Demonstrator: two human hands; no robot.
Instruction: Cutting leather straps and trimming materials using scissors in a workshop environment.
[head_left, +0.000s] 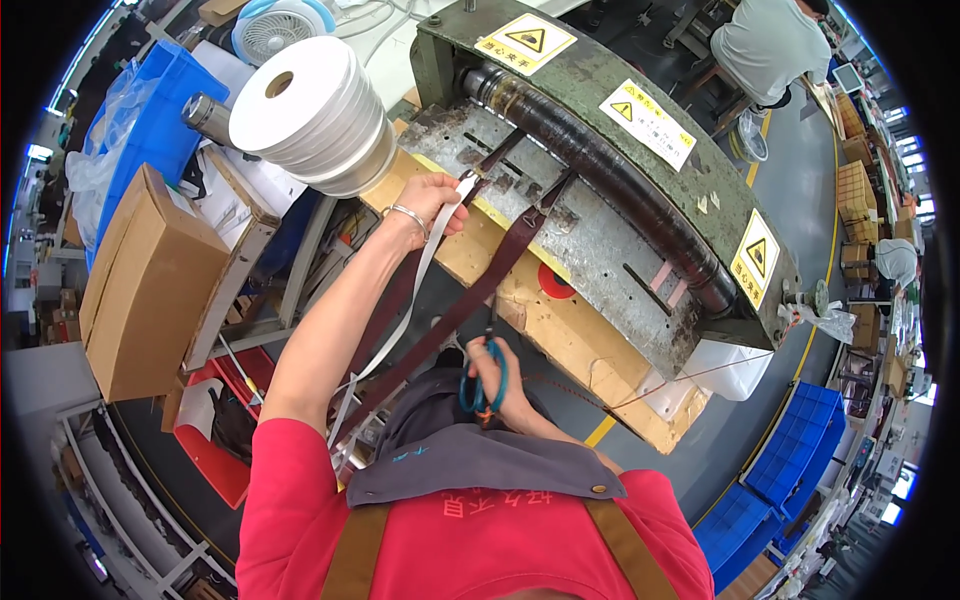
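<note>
- White ribbon (425,262): hanging on the near side of the green roller machine (592,78), clamped between my left thumb and fingers, left hand (435,205)
- Dark brown strap (512,243): runs from the machine's roller toward me
- My right hand (508,385): wrapped around teal-handled scissors (496,360), nearer me than the machine
- Fat white spool (310,125): left of the machine

Before you stands the roller machine (588,76); tape rolls (315,120) lie to its left; straps (513,243) apparently pass beneath its roller (610,178).
</note>
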